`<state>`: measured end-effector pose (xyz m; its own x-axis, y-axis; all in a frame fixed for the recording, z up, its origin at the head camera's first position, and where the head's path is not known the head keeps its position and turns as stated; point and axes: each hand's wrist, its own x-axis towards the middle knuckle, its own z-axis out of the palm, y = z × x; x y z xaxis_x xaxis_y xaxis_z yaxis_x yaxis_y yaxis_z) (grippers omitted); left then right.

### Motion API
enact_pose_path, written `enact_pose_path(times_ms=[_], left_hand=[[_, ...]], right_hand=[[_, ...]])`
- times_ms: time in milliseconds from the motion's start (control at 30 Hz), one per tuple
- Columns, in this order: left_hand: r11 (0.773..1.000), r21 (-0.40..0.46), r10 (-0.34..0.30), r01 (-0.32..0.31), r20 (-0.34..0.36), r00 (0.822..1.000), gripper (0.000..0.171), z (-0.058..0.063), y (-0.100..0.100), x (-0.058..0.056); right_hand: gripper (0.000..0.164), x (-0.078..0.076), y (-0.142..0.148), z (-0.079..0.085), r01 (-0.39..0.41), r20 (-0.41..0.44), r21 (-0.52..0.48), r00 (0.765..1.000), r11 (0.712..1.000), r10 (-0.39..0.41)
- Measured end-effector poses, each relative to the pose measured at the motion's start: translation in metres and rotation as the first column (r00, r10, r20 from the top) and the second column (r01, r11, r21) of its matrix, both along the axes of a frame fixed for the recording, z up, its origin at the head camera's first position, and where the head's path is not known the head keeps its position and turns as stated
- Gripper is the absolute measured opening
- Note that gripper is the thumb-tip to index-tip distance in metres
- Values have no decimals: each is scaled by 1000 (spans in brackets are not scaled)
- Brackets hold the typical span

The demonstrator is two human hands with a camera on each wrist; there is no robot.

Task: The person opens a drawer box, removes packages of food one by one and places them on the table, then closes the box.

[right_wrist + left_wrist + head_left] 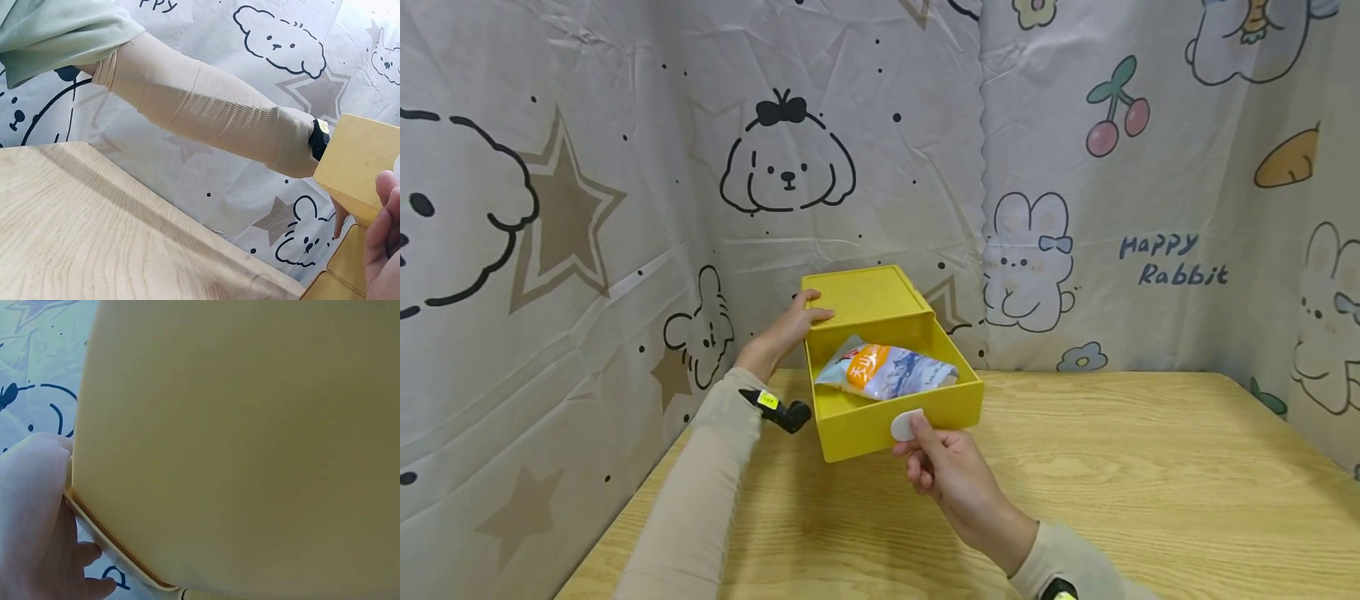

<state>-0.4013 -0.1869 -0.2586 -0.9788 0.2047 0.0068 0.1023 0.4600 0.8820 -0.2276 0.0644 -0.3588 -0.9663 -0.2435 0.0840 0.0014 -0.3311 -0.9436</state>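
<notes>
A yellow drawer box (861,296) stands toward the back of the table, its drawer (857,433) pulled out toward me. Inside the drawer lies a printed plastic packet (887,372), white and blue with an orange patch. My left hand (782,333) grips the box at its upper left edge; in the left wrist view that hand (34,519) curls around the rim of a yellow panel. With thumb and fingers, my right hand (958,479) pinches the round white knob (904,426) on the drawer front. The right wrist view catches only part of this hand (384,244).
The wood-grain table (1112,475) spreads out on the right and in front. Behind and on the left hangs a pale curtain (865,167) printed with cartoon animals. Black wrist straps sit on both sleeves, and the left one (775,408) is close to the drawer's left side.
</notes>
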Motion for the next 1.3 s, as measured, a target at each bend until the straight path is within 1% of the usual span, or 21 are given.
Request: enact_pose_path(times_ms=[333,567,833,1133,1300], left_hand=[[1000,2,15,-15,13,1000,73,0,-2,0],[1000,-7,12,-12,14,1000,73,1,-2,2],[1000,4,6,-6,11,1000,74,1,-1,1],[1000,-10,5,-5,-8,1000,73,2,1,2],[1000,7,6,-6,4,1000,73,1,1,2]], right_hand=[[49,3,0,-3,-25,-20,48,999,999,26],[50,3,1,-7,-34,-35,51,999,998,36],[50,2,2,-12,-39,-42,54,998,998,41],[51,6,3,-7,-35,-48,94,998,995,39],[54,8,6,-5,-9,-46,139,999,990,15]])
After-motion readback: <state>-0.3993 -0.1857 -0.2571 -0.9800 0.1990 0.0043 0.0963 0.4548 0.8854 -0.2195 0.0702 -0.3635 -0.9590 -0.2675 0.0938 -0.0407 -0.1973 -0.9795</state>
